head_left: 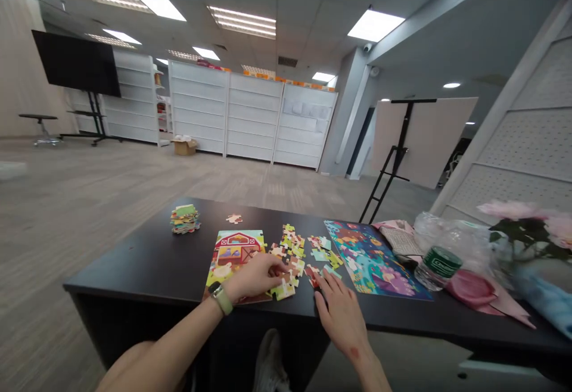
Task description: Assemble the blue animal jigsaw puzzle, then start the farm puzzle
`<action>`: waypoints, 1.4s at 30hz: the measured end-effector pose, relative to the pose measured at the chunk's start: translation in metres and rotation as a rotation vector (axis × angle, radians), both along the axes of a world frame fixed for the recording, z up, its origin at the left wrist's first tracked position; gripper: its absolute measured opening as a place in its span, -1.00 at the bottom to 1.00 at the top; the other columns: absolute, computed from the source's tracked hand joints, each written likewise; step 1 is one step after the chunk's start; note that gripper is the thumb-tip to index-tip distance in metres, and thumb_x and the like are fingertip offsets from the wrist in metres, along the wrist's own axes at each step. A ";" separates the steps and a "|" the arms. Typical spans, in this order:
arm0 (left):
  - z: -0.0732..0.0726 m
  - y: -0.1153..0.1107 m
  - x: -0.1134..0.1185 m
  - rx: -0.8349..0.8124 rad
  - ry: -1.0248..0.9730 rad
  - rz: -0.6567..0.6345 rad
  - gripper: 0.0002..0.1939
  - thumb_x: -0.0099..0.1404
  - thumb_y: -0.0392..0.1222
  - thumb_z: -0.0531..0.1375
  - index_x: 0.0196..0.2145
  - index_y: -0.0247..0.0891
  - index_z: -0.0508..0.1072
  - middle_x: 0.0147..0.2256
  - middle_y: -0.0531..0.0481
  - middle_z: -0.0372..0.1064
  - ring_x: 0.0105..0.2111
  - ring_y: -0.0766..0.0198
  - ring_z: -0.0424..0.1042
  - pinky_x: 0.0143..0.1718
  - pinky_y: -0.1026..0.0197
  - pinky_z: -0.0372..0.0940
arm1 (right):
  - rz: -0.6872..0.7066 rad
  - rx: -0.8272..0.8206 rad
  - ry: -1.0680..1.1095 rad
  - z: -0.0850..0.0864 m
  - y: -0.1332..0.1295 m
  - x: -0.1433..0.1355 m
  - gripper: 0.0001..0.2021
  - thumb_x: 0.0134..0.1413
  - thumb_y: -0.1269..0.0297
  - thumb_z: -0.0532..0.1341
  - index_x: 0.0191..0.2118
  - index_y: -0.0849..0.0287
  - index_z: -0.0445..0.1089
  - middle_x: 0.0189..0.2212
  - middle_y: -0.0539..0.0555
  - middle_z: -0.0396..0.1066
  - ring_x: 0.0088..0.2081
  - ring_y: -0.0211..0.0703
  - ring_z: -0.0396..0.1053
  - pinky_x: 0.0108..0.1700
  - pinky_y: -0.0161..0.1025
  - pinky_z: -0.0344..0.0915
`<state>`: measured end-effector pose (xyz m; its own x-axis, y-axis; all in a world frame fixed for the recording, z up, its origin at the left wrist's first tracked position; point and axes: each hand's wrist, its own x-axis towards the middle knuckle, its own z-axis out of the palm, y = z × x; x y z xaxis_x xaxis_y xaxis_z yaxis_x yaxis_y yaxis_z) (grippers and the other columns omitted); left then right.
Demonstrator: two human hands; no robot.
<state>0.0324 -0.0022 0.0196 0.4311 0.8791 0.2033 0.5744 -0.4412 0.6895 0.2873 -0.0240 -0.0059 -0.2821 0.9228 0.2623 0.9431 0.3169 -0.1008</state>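
Observation:
My left hand point(257, 275), with a watch on its wrist, reaches over the right side of a barn picture point(227, 255). Its fingers are curled together at the edge of a joined strip of puzzle pieces point(286, 291), apparently pinching a piece there; the fingertips partly hide it. My right hand point(340, 307) lies with fingers stretched out and apart, fingertips touching a red puzzle piece point(311, 274) and others beside it. Several loose puzzle pieces point(320, 254) lie just beyond the right hand. One puzzle piece point(234, 219) sits alone behind the barn picture.
A stack of puzzle pieces point(185, 219) stands at the table's far left. Right of the hands lies a colourful blue picture sheet point(375, 261). Farther right are a plastic bottle point(438, 268), a pink pouch point(471, 288), clear plastic wrapping and flowers point(531, 222). The dark table point(147, 261) ends close to me.

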 end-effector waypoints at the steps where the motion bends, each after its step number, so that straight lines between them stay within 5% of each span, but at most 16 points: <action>1: 0.000 -0.001 -0.001 0.037 0.046 0.002 -0.76 0.22 -0.19 0.22 -0.15 -0.22 0.55 -0.29 -0.01 0.52 -0.30 0.21 0.47 -0.26 0.25 0.33 | 0.003 0.006 0.013 0.000 0.000 0.001 -0.53 0.30 0.18 0.00 0.28 -0.02 0.23 0.28 0.08 0.22 0.29 0.02 0.12 0.20 0.00 0.15; 7: 0.002 -0.006 -0.016 0.141 0.137 0.077 -0.79 0.30 -0.16 0.18 -0.14 -0.19 0.53 -0.09 -0.11 0.43 -0.02 0.05 0.36 0.07 0.04 0.21 | 0.147 0.092 0.170 0.005 -0.005 -0.008 -0.59 0.30 0.22 0.02 0.21 -0.04 0.32 0.29 0.09 0.19 0.31 0.04 0.08 0.25 0.06 0.12; 14: -0.013 -0.019 -0.045 0.107 0.266 0.023 -0.59 0.29 -0.09 0.21 0.09 -0.09 0.42 0.21 -0.14 0.20 0.25 -0.09 0.10 0.28 -0.19 -0.07 | 0.451 -0.085 0.159 0.020 -0.026 -0.063 -0.62 0.30 0.33 0.05 0.15 -0.15 0.37 0.21 0.00 0.33 0.28 0.02 0.12 0.25 0.12 0.04; 27: -0.007 -0.022 -0.073 0.059 0.262 0.016 -0.66 0.34 -0.13 0.14 0.07 -0.06 0.44 0.23 -0.11 0.20 0.27 -0.06 0.09 0.26 -0.21 -0.06 | 0.485 -0.095 0.225 0.028 -0.040 -0.100 -0.64 0.23 0.35 0.13 0.10 -0.15 0.37 0.09 0.00 0.38 0.09 -0.06 0.26 0.16 -0.04 0.13; 35: -0.005 -0.023 -0.068 0.060 0.264 0.072 -0.64 0.29 -0.03 0.23 0.04 -0.06 0.46 0.20 -0.11 0.23 0.24 -0.08 0.12 0.26 -0.18 -0.05 | 0.422 -0.010 0.222 0.019 -0.018 -0.081 -0.59 0.25 0.35 0.08 0.18 0.00 0.32 0.19 0.10 0.29 0.20 -0.01 0.20 0.22 0.01 0.13; 42: -0.008 -0.023 -0.068 0.089 0.251 0.086 -0.68 0.32 0.05 0.21 -0.02 -0.05 0.49 0.17 -0.11 0.27 0.21 -0.05 0.19 0.24 -0.15 -0.02 | 0.306 -0.008 0.234 0.009 0.001 -0.059 -0.80 0.26 0.25 0.13 -0.13 0.07 0.49 -0.01 0.10 0.47 0.07 0.04 0.33 0.20 0.09 0.17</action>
<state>-0.0351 -0.0248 0.0115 0.4027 0.8980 0.1772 0.7602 -0.4359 0.4818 0.2279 -0.0229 0.0036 -0.4785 0.8075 0.3450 0.7560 0.5787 -0.3059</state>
